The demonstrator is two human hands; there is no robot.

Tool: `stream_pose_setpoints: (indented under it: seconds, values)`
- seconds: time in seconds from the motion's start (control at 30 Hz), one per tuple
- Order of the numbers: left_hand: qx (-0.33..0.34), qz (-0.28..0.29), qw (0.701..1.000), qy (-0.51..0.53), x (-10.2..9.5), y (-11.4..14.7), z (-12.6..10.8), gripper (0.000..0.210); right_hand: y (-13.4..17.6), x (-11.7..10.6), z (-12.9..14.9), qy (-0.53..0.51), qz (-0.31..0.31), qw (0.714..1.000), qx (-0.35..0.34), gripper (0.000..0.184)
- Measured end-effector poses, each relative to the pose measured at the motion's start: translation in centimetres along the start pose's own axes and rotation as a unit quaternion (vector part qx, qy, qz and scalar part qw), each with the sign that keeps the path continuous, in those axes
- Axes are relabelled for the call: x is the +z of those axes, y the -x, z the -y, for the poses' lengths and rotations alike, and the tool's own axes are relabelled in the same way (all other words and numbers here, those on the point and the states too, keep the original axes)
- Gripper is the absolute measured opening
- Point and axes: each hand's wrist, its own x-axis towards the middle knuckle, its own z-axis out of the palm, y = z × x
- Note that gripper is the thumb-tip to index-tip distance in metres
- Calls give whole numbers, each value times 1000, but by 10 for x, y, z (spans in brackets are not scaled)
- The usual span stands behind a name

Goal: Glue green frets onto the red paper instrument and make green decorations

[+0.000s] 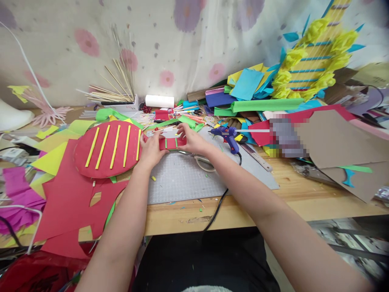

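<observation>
Both hands are at a small red strip with thin green bars across it, above the grey cutting mat. My left hand pinches its left end, close to the right edge of a red oval striped with yellow bars. Whether strip and oval are joined is hidden behind my fingers. My right hand is closed on the strip's right end, thumb below and fingers arched above. Under my right wrist, scissors lie partly covered. To the right, a blue glue gun rests on the mat.
Cut red sheet lies under the oval. A metal ruler crosses the mat's right side. The glue gun's black cord hangs over the table edge. Behind are a box of sticks, coloured scraps and a yellow-flowered guitar-like craft.
</observation>
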Motion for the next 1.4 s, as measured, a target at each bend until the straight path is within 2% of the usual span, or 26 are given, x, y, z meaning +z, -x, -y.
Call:
stream_pose_setpoints:
  seconds: [0.1,0.17,0.53,0.83,1.4]
  values:
    - [1,-6,1000,-2,2,0,1,65,11,13,-11,-62,-68,996,9,59]
    - [2,-13,1000,-1,3,0,1,67,14,20,-14,-84,-81,993,16,56]
    - [1,-10,1000,-5,3,0,1,66,9,23,-14,-66,-71,995,22,40]
    - [-1,-12,1000,0,5,0,1,64,7,25,-13,1,-73,997,10,36]
    - [-2,-13,1000,-1,3,0,0,57,6,24,-6,46,-60,997,23,37]
